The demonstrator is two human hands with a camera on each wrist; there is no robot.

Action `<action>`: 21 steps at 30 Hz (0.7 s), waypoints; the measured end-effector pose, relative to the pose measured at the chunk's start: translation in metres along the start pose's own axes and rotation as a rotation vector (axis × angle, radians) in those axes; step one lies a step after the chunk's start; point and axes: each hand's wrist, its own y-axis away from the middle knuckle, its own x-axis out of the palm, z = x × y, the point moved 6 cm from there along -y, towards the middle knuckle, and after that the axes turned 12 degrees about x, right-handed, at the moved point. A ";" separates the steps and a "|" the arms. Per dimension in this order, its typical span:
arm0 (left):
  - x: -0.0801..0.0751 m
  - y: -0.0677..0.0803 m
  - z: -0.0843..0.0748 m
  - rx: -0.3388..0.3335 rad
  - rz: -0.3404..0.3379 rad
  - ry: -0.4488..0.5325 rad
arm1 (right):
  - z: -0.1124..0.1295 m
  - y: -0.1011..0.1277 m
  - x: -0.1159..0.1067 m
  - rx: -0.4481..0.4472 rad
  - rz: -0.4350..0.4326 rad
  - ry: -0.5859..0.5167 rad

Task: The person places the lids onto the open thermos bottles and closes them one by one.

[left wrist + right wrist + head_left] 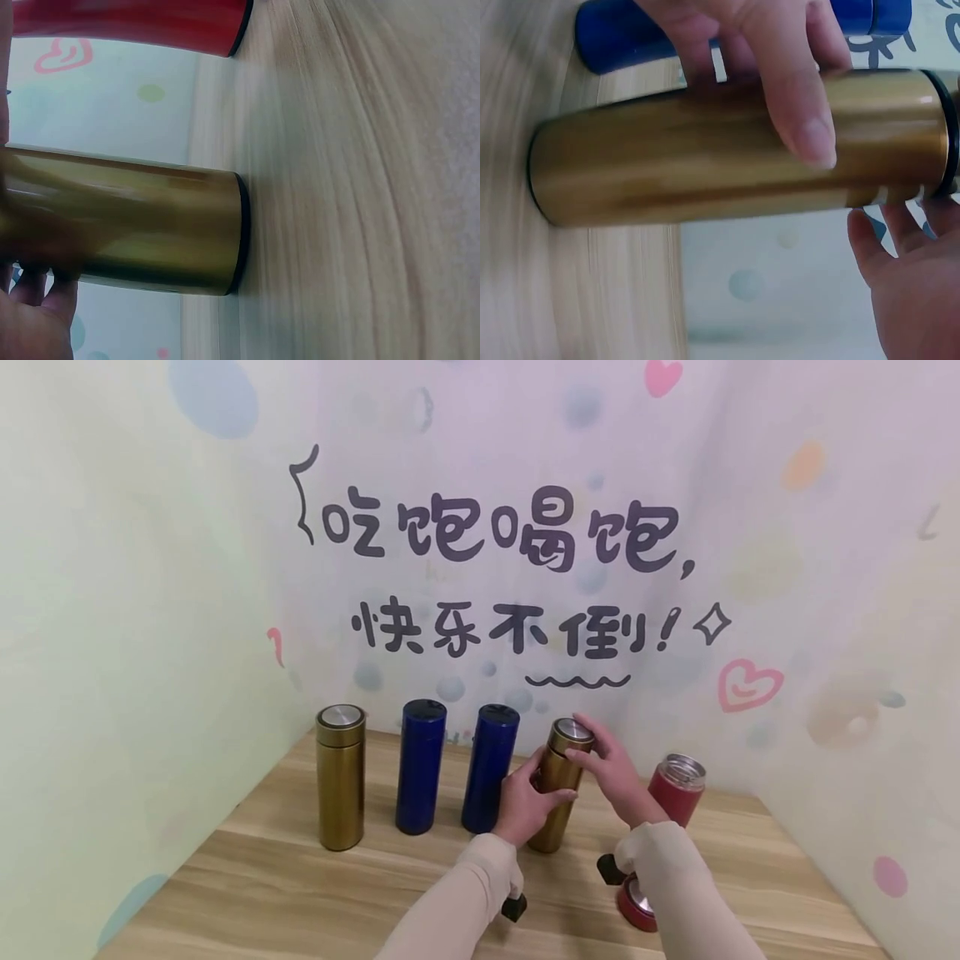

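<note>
Wall behind has big cartoon lettering, 吃饱喝饱,快乐不倒! (pixel 517 577), no brand readable on any flask. On the wooden table (pixel 300 877) stand a gold flask (pixel 340 777) and two blue flasks (pixel 420 767), then the tilted gold thermos (pixel 557 793), an open red thermos (pixel 677 789) right of it and a red lid (pixel 637 906) lying nearer. Left hand (pixel 525 802) wraps its body, right hand (pixel 611 764) pinches its cap, inside unseen

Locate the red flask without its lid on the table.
In the head view the red flask stands at the right end of the row, just right of the right hand and the gold flask it grips.
</note>
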 end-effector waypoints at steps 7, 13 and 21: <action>0.000 0.000 0.001 0.010 -0.007 -0.004 | -0.002 -0.002 -0.002 -0.007 -0.022 0.043; -0.002 0.000 0.002 0.014 -0.029 -0.015 | 0.000 -0.003 -0.001 -0.060 -0.177 0.176; 0.000 0.002 0.002 -0.019 -0.014 -0.024 | 0.001 0.007 0.006 -0.107 -0.428 0.309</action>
